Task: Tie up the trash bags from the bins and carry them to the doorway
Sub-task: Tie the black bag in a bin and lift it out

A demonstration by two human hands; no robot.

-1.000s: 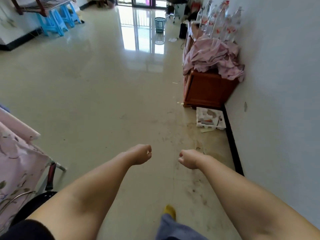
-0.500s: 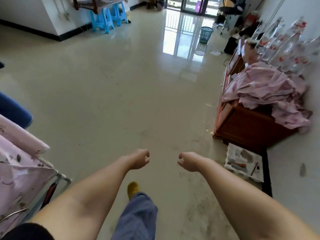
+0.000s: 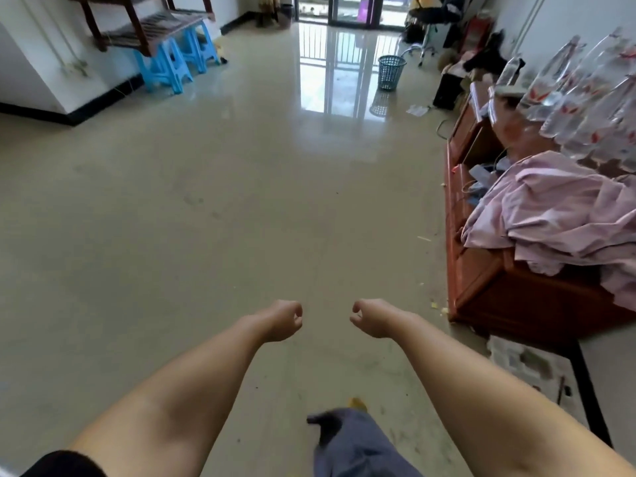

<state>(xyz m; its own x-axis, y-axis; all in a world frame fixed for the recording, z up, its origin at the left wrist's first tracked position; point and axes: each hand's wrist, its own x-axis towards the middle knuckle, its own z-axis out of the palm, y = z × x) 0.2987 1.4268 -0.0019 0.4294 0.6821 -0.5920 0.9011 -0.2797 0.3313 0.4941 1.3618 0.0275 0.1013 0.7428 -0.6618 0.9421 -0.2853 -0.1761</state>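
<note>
Your left hand (image 3: 283,320): held out in front of you, fingers curled into a loose fist, nothing in it.
Your right hand (image 3: 371,317): held out too, curled the same way, nothing in it. Your two hands are near each other but apart.
Blue-grey mesh plastic bin (image 3: 391,72): standing far ahead on the shiny pale floor (image 3: 206,218), near the glass doorway (image 3: 347,10). You cannot tell if a bag is inside.
Brown wooden cabinet (image 3: 509,304): on your right by the wall, with crumpled pink cloth (image 3: 554,218) piled on top.
Bright blue plastic stools (image 3: 179,60): far off on your left.
</note>
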